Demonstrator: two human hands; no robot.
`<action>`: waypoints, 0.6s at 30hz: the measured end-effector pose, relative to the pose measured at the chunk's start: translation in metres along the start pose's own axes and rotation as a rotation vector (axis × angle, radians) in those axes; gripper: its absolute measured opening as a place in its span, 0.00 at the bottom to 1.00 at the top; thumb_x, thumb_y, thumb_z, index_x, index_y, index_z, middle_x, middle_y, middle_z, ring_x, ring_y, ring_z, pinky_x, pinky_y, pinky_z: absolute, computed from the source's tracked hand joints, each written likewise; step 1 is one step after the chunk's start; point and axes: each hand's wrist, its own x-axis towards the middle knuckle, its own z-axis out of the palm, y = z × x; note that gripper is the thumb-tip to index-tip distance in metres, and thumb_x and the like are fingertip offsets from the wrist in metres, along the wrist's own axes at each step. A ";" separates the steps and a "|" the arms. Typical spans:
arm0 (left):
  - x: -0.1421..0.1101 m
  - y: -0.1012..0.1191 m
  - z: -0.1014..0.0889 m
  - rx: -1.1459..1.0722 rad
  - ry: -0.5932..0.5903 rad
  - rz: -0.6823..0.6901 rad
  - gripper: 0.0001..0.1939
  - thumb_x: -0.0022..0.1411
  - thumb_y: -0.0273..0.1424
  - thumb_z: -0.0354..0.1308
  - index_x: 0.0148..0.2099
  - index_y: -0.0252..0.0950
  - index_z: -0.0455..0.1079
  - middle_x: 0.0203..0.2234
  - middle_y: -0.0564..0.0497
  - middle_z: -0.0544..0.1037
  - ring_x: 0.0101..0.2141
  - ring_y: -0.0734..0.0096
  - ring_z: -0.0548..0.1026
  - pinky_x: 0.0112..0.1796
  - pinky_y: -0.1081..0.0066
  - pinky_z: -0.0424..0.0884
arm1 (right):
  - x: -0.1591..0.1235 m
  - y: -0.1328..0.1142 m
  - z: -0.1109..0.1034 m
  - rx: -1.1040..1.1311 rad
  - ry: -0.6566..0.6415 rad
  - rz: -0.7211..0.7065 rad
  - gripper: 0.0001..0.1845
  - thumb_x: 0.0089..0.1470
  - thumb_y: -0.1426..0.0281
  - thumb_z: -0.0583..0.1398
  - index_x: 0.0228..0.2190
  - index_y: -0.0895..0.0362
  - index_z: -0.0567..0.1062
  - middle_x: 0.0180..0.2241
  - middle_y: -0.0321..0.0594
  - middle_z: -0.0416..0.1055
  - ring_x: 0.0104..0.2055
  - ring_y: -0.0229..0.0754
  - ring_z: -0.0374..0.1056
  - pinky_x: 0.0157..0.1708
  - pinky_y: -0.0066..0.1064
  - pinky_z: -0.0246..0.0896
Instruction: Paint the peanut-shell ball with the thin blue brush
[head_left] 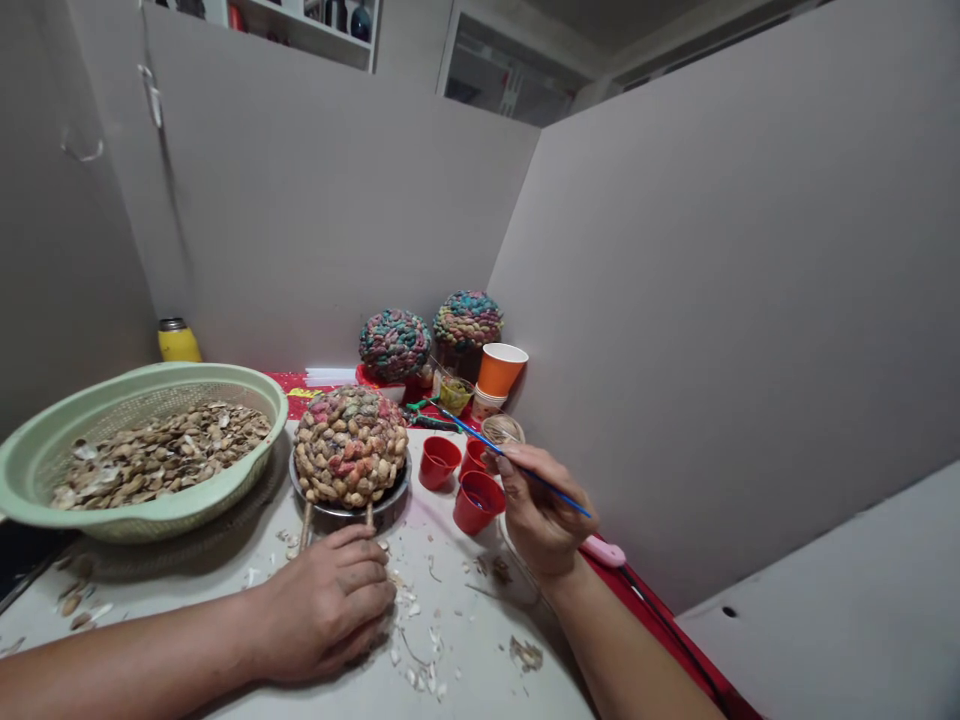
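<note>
My right hand (538, 510) pinches a thin blue paintbrush (517, 466) that slants up and left over several small red cups (475, 500). My left hand (330, 605) rests on the white table with its fingers curled under, just in front of a metal dish (390, 498) bearing a dome of peanut shells (349, 445), partly painted pink and green. What lies under the left hand is hidden.
A green colander (45, 460) of peanut shells stands at the left. Two painted shell domes (395, 343), an orange paper cup (500, 370) and a yellow bottle (178, 341) are at the back. Shell bits litter the table. Grey partition walls close in on all sides.
</note>
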 end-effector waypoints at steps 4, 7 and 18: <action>0.000 0.001 -0.001 0.002 -0.001 0.001 0.11 0.68 0.27 0.58 0.52 0.40 0.70 0.37 0.44 0.86 0.42 0.58 0.82 0.57 0.56 0.72 | -0.001 -0.001 -0.001 0.009 0.019 0.002 0.15 0.58 0.79 0.68 0.44 0.50 0.82 0.38 0.37 0.84 0.37 0.44 0.83 0.40 0.41 0.84; 0.000 0.001 -0.001 0.016 0.000 0.002 0.13 0.66 0.26 0.60 0.53 0.41 0.69 0.37 0.45 0.86 0.42 0.58 0.83 0.58 0.57 0.72 | 0.000 -0.003 -0.001 0.011 0.022 0.002 0.16 0.59 0.79 0.67 0.45 0.50 0.81 0.39 0.37 0.84 0.37 0.44 0.83 0.39 0.40 0.84; -0.004 0.002 -0.007 0.022 0.000 0.011 0.13 0.67 0.24 0.57 0.52 0.36 0.70 0.38 0.42 0.87 0.43 0.56 0.83 0.56 0.54 0.74 | 0.001 -0.014 -0.001 0.026 0.017 -0.002 0.15 0.59 0.78 0.67 0.45 0.51 0.82 0.38 0.39 0.84 0.38 0.46 0.83 0.39 0.41 0.84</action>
